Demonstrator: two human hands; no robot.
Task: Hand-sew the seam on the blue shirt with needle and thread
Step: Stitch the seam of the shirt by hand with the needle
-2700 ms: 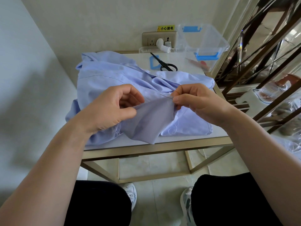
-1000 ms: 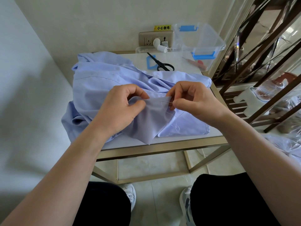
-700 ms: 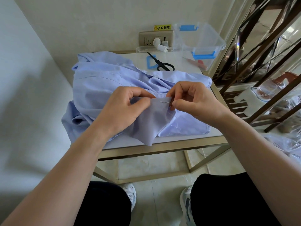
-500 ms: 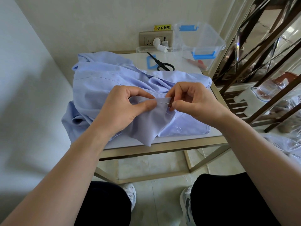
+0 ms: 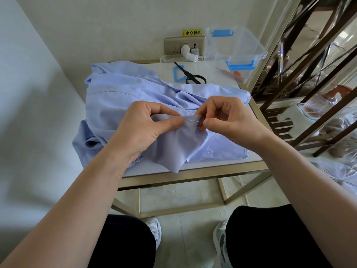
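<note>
A light blue shirt [image 5: 123, 95] lies crumpled over the small table [image 5: 193, 174]. One fold of it is lifted above the front edge. My left hand [image 5: 143, 128] pinches that fold between thumb and fingers, thumb on top near the seam edge. My right hand [image 5: 229, 117] pinches a thin steel needle [image 5: 195, 121], which lies across the cloth with its tip pointing left towards my left thumb. Pale thread [image 5: 207, 150] loops loosely on the shirt below my right hand.
Black scissors [image 5: 190, 74] and a blue plastic piece [image 5: 177, 74] lie at the back of the table. A clear box with blue clips [image 5: 239, 47] stands at the back right, beside a wall socket [image 5: 183, 46]. A metal rack [image 5: 309, 74] stands to the right.
My left thumb has slid right along the fold, closer to the needle. My right hand has stayed in place with the needle. The view has shifted slightly.
</note>
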